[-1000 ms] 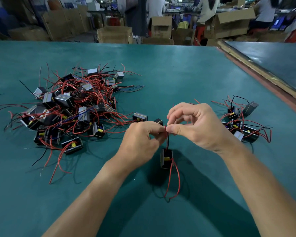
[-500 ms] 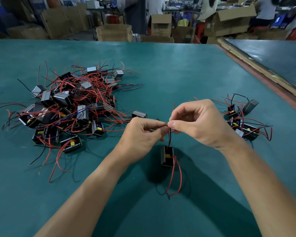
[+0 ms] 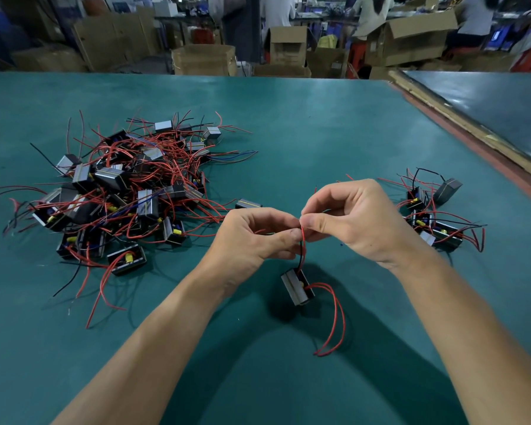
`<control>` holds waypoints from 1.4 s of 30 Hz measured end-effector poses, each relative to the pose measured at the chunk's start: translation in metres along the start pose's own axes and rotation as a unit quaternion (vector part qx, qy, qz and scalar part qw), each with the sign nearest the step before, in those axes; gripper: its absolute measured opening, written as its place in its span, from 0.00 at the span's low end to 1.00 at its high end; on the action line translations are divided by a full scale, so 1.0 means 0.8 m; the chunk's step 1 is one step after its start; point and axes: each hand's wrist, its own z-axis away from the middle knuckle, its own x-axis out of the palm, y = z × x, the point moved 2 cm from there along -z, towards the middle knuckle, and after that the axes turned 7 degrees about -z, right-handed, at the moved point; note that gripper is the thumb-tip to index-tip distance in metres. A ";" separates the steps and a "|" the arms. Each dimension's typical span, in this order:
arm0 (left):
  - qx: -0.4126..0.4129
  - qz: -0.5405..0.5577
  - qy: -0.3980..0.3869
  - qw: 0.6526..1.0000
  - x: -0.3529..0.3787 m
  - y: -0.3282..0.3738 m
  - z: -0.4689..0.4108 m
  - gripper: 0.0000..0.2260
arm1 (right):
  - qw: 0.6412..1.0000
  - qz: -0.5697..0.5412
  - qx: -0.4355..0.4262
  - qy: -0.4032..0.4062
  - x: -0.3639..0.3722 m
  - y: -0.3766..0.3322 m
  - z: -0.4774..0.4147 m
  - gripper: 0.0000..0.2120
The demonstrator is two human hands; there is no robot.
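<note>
Leads (image 3: 302,240), one red and one black, rise from a small black module (image 3: 295,286) into a pinch shared by both hands: left hand (image 3: 258,237) and right hand (image 3: 359,219) meet fingertip to fingertip just above it, over the green table (image 3: 288,133). The module hangs tilted, long axis running upper left to lower right, open face rightward, red loops (image 3: 334,320) trailing below. The job looks early: a large tangled pile (image 3: 129,191) waits at left, only a few units (image 3: 432,219) lie at right.
</note>
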 end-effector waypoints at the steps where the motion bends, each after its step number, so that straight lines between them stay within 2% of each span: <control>1: -0.001 0.005 0.001 1.000 0.001 0.000 0.000 0.03 | 1.000 -0.006 0.005 -0.003 0.000 0.000 0.000 0.09; 10: 0.000 -0.005 0.026 1.000 0.005 0.003 0.001 0.05 | 0.999 0.009 0.031 -0.007 -0.008 0.003 0.001 0.06; 17: -0.017 0.011 0.032 0.999 0.004 0.004 0.001 0.07 | 0.995 0.091 -0.007 -0.032 -0.005 -0.003 0.005 0.10; 21: -0.038 0.036 0.029 0.998 0.001 0.004 0.001 0.07 | 0.988 0.155 -0.015 -0.015 -0.006 -0.003 0.006 0.12; 28: -0.029 0.007 0.041 0.999 -0.003 0.004 0.000 0.06 | 0.975 0.221 -0.021 -0.024 -0.005 -0.004 0.004 0.07; 33: 0.033 -0.072 0.055 0.995 -0.001 0.005 0.001 0.09 | 0.984 0.174 0.025 -0.040 -0.004 -0.003 0.004 0.09; 36: 0.069 -0.130 0.052 0.988 0.001 0.004 0.001 0.11 | 0.988 0.080 0.130 -0.035 -0.001 0.005 0.002 0.12; 39: 0.086 -0.162 0.060 0.981 0.000 0.002 0.000 0.11 | 0.969 -0.002 0.245 -0.041 0.000 0.013 0.002 0.13; 40: 0.088 -0.166 0.061 0.980 -0.001 0.001 -0.001 0.11 | 0.968 -0.012 0.249 -0.032 0.000 0.015 0.002 0.12; 42: 0.081 -0.158 0.066 0.982 -0.002 0.001 -0.002 0.09 | 0.980 0.013 0.196 0.006 0.001 0.016 0.000 0.10</control>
